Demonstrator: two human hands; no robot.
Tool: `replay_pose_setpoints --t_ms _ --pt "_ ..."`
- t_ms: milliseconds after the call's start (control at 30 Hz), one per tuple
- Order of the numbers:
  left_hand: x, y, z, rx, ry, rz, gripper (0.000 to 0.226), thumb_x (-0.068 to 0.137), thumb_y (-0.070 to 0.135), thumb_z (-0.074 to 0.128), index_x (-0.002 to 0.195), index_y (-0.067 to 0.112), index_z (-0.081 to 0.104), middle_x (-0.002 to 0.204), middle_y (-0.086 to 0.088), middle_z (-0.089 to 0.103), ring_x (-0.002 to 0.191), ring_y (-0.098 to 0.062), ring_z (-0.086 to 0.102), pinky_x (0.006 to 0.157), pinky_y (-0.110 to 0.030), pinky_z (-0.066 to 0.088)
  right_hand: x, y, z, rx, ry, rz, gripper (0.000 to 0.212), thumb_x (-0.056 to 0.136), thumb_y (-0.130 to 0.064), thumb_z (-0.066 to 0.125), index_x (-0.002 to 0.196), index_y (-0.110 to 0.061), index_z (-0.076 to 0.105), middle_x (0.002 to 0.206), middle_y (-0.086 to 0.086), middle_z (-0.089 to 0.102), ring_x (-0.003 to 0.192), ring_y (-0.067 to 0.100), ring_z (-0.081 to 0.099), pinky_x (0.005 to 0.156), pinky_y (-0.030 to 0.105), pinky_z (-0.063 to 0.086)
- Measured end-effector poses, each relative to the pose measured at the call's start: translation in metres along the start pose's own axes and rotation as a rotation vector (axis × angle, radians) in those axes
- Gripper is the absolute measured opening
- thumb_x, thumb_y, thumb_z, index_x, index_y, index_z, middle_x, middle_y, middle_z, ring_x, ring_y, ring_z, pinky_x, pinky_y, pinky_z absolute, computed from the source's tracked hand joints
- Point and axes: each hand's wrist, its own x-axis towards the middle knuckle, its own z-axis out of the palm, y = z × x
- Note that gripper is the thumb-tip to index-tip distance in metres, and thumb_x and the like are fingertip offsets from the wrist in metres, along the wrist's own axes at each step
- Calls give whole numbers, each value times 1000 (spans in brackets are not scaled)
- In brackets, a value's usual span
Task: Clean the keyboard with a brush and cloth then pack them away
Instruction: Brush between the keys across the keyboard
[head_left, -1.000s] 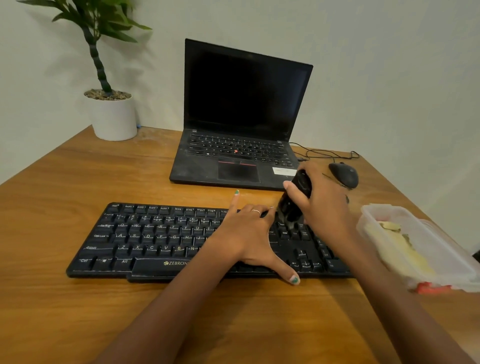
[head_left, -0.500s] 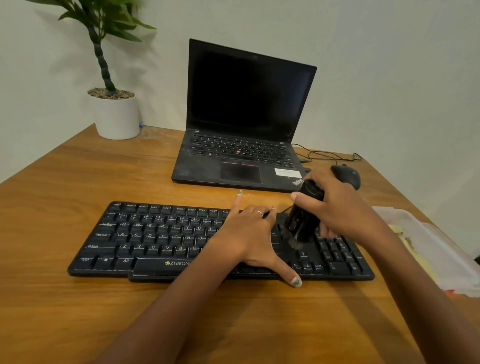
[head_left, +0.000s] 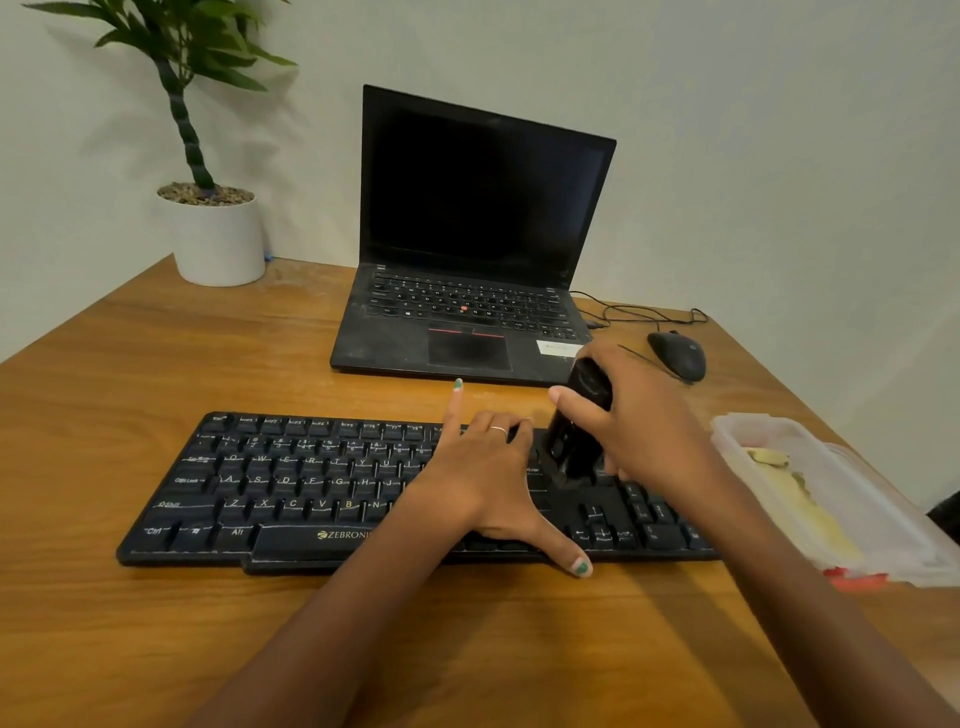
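A black full-size keyboard (head_left: 291, 483) lies across the wooden table in front of me. My left hand (head_left: 488, 478) rests flat on its right-middle keys, fingers spread, thumb at the front edge. My right hand (head_left: 644, 421) grips a black brush (head_left: 576, 431) held nearly upright, its bristle end down on the keys near the enter key. A clear plastic container (head_left: 852, 519) at the right holds a yellow cloth (head_left: 800, 504).
An open black laptop (head_left: 467, 291) stands behind the keyboard. A black wired mouse (head_left: 678, 356) sits to its right with its cable. A white pot with a green plant (head_left: 215, 239) is at the back left. The table's right edge runs close behind the container.
The right hand has swept the brush back and forth over the right keys, ending slightly left and further back. The left hand has stayed put on the keyboard.
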Motion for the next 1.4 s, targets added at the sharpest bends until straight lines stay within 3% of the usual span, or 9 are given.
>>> replay_pose_setpoints --t_ms 133,333,433,533,700,867,1000,1200,1400 --pt "-2 2 -4 6 -4 -7 137 56 92 54 156 12 7 162 -6 11 149 -23 1 108 -58 -27 -1 3 14 50 184 -12 26 92 -41 51 106 -20 45 81 -1 58 65 15 57 52 27 47" --pt "-1 1 -3 3 4 3 138 54 93 54 156 13 5 161 -7 14 149 -24 4 109 -60 -25 1 1 -9 -49 -139 4 24 91 -40 54 105 -25 41 86 0 59 54 11 57 42 19 42" --pt "-2 1 -4 -3 6 -1 136 55 92 54 156 13 9 161 -6 14 149 -23 3 109 -59 -25 4 -2 7 -94 67 -31 26 91 -40 53 107 -23 43 86 -2 56 70 14 55 51 20 40" --pt "-2 1 -4 -9 5 2 136 56 92 55 156 12 8 162 -6 12 149 -23 2 108 -59 -27 2 1 11 -23 137 -14 28 91 -40 53 108 -19 46 83 -1 58 68 14 55 54 22 42" --pt "-2 0 -4 9 6 12 136 56 92 54 156 12 7 161 -7 13 149 -24 2 108 -60 -26 -4 0 -18 -10 -217 64 25 89 -39 56 106 -24 43 84 0 60 48 13 59 42 20 46" --pt "-2 1 -3 5 2 -1 137 55 92 54 156 12 7 162 -6 12 149 -24 1 108 -60 -26 -13 0 -2 -82 81 -8 26 89 -41 55 106 -24 47 86 -1 59 73 13 58 57 27 49" --pt "-1 0 -3 3 0 10 138 55 92 54 156 12 5 162 -7 11 149 -23 0 108 -60 -27 -21 1 -15 -37 -154 -35 22 86 -43 58 98 -26 49 85 -5 58 70 12 61 57 34 56" --pt "-2 1 -3 2 -8 -1 138 56 92 54 156 12 3 162 -6 10 149 -24 -1 109 -59 -26 -27 6 -5 -47 101 7 25 87 -42 55 104 -25 47 80 -4 58 71 13 58 59 34 52" --pt "-2 1 -3 7 -7 4 138 57 91 55 156 11 3 162 -7 10 149 -24 -1 108 -59 -27 -34 9 -15 -1 -50 9 21 86 -43 57 98 -30 46 81 -7 57 68 9 57 49 26 48"
